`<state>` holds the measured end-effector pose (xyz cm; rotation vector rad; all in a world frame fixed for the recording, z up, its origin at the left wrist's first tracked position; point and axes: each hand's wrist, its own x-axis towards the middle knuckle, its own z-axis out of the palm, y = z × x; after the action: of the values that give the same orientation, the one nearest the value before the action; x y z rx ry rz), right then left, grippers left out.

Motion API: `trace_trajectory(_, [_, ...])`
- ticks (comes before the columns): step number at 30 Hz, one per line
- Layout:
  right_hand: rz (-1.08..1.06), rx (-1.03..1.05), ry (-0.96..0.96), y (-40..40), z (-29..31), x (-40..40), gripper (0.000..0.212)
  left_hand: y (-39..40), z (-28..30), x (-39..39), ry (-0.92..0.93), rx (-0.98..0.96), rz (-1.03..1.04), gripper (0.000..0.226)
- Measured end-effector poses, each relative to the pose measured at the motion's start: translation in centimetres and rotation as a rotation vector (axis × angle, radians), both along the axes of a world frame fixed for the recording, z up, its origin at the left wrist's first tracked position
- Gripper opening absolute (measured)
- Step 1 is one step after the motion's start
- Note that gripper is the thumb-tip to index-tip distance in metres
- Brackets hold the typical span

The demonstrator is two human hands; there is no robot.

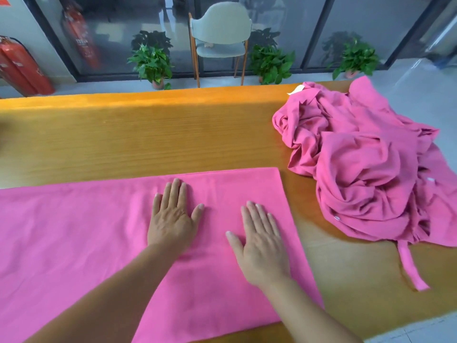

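Observation:
A pink cloth (pixel 74 231) lies spread flat along the near half of a wooden table (pixel 173 134), running off the left edge of the view. Its right end stops in a straight edge near the table's middle. My left hand (pixel 173 216) presses flat on the cloth, fingers straight and together. My right hand (pixel 259 241) lies flat on the cloth a little to the right and nearer me, thumb spread out. Neither hand holds anything.
A crumpled heap of pink garments (pixel 366 169) sits on the table's right end, one strap hanging toward the front edge. Beyond the table stand a grey chair (pixel 220 38), several potted plants (pixel 153 63) and red fire extinguishers (pixel 19 68) by a glass wall.

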<state>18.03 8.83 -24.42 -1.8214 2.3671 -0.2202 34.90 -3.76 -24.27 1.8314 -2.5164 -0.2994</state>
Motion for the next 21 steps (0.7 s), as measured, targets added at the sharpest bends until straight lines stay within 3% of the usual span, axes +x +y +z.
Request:
trace_trajectory(4, [-0.226,-0.014,0.02,1.9,0.6,-3.2,0.08,0.5,0.4,0.5,0.056,0.026,-0.038,0.079])
trace_trajectory(8, [-0.008,-0.14,-0.146,1.1,2.1,4.5,0.065,3.2,0.6,2.2,0.158,-0.056,-0.079,0.078])
trace_trajectory(10, [0.088,-0.088,-0.145,1.6,1.4,7.1,0.066,4.7,0.4,3.5,0.115,-0.041,-0.115,0.08])
trace_trajectory(14, [-0.017,0.01,0.001,5.2,0.7,2.9,0.084,4.7,0.2,4.9,0.054,-0.035,-0.131,0.088])
trace_trajectory(18, [-0.226,0.087,0.006,7.4,1.7,-0.3,0.093,5.6,0.7,5.4,0.081,-0.026,-0.175,0.084])
trace_trajectory(21, [-0.163,-0.015,-0.046,5.7,2.7,4.1,0.081,7.7,1.2,6.2,0.167,-0.056,-0.221,0.073])
